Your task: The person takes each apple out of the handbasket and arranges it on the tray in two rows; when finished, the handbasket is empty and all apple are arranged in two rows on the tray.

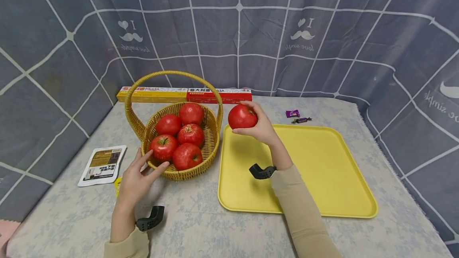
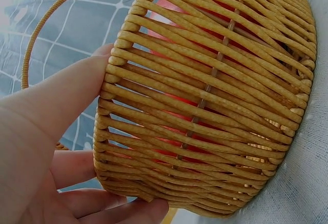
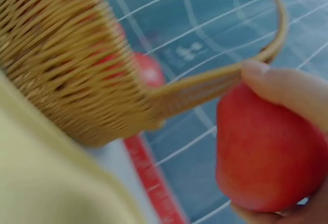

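At the tray's (image 1: 322, 162) 11 o'clock corner, I see my right hand (image 1: 259, 127) gripping a red apple (image 1: 242, 116) just off the basket's (image 1: 201, 162) 3 o'clock side, above the tray's edge. My left hand (image 1: 138, 176) rests with fingers spread wide against the basket wall at 8 o'clock. Five apples (image 1: 179, 138) sit inside; through the left wrist weave they show only as red glimpses. The right wrist view is blurred, and my palm hides the held apple's far side.
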`<state>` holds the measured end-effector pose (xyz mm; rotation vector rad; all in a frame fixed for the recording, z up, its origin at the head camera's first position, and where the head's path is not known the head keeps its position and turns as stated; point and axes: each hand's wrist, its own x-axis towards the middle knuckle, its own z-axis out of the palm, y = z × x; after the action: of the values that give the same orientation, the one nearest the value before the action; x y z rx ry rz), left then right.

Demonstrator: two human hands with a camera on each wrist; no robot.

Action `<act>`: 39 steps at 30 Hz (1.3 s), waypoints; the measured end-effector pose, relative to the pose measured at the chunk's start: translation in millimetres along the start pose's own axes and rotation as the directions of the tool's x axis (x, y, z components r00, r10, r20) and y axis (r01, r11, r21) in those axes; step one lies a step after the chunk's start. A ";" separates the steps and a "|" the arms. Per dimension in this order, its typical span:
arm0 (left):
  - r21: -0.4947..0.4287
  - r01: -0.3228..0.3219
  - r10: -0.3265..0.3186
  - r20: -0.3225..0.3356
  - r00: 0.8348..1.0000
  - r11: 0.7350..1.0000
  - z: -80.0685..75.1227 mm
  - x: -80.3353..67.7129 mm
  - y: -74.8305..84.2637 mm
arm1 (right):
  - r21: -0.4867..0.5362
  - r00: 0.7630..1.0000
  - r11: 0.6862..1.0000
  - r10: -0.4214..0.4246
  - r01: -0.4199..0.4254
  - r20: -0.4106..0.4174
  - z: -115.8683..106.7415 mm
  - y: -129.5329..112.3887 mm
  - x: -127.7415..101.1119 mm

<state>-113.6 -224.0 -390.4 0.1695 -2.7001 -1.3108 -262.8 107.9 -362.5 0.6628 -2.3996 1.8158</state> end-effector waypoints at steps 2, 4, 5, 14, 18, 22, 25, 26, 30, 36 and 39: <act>-0.001 0.002 -0.002 0.000 1.000 1.000 -0.1 -0.2 0.0 | -0.039 0.999 0.998 0.040 -0.041 -0.037 3.7 10.6 2.0; -0.003 0.004 -0.004 -0.003 1.000 1.000 -0.3 -0.3 0.1 | -0.082 0.996 0.995 0.055 -0.061 -0.072 8.1 20.6 3.8; -0.006 0.007 -0.007 -0.005 1.000 1.000 -0.5 -0.2 0.2 | -0.109 0.994 0.992 0.058 -0.068 -0.089 10.2 25.5 4.7; -0.014 0.014 -0.014 -0.008 1.000 1.000 -1.0 0.4 0.6 | -0.258 0.986 0.957 0.100 -0.132 -0.134 22.6 58.2 8.1; -0.015 0.020 -0.020 -0.005 1.000 1.000 -0.9 0.1 0.6 | -0.316 0.991 0.944 0.066 -0.100 -0.115 25.0 67.0 8.0; -0.019 0.020 -0.020 -0.004 1.000 1.000 -0.8 0.1 0.9 | -0.349 0.994 0.935 0.030 -0.066 -0.109 27.2 73.2 6.9; -0.016 0.018 -0.018 -0.006 1.000 1.000 -0.7 0.1 1.3 | -0.354 0.995 0.934 0.022 -0.056 -0.099 27.9 75.6 7.0; -0.015 0.018 -0.018 -0.007 1.000 1.000 -0.6 0.1 1.3 | -0.355 0.996 0.933 0.024 -0.055 -0.092 27.8 75.4 7.0; -0.010 0.013 -0.013 -0.011 1.000 1.000 -0.4 0.3 0.9 | -0.363 0.997 0.929 0.057 -0.074 -0.058 25.8 70.5 6.2; -0.019 0.014 -0.014 -0.007 1.000 1.000 -0.1 0.2 0.2 | -0.319 0.989 0.946 0.006 -0.052 -0.146 21.2 40.8 0.0; -0.024 0.019 -0.019 -0.003 1.000 1.000 0.2 0.2 0.5 | -0.169 0.966 0.982 -0.118 0.080 -0.232 22.5 17.5 -2.5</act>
<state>-113.8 -223.6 -390.1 0.1947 -2.6846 -1.3466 -262.4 91.5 -385.9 0.5044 -2.2764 1.5473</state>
